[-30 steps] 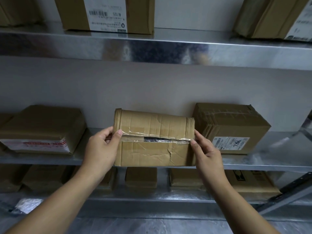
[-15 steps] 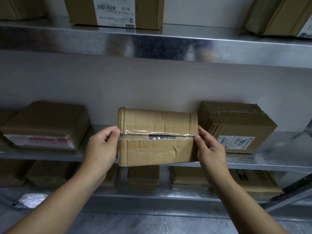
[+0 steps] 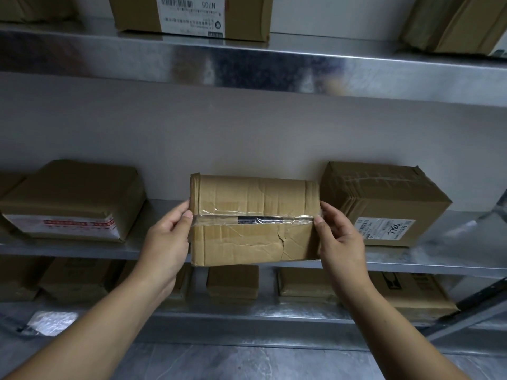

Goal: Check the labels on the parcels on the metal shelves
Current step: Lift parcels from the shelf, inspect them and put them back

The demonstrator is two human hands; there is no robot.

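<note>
Tilted slightly since, the taped parcel (image 3: 255, 237) lies crosswise between left hand (image 3: 164, 242) and right hand (image 3: 341, 242) (equally near), fingers (image 3: 187, 214) pinching its ends.

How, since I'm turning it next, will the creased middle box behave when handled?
Probably light: the left hand and right hand hold the creased box by its ends alone. Likely soft-walled, given its torn, crumpled front. The glossy tape may feel slippery.

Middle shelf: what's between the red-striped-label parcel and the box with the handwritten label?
Head view: a creased, clear-taped cardboard box, held at its ends by the left hand and right hand. No label shows on its facing side.
</note>
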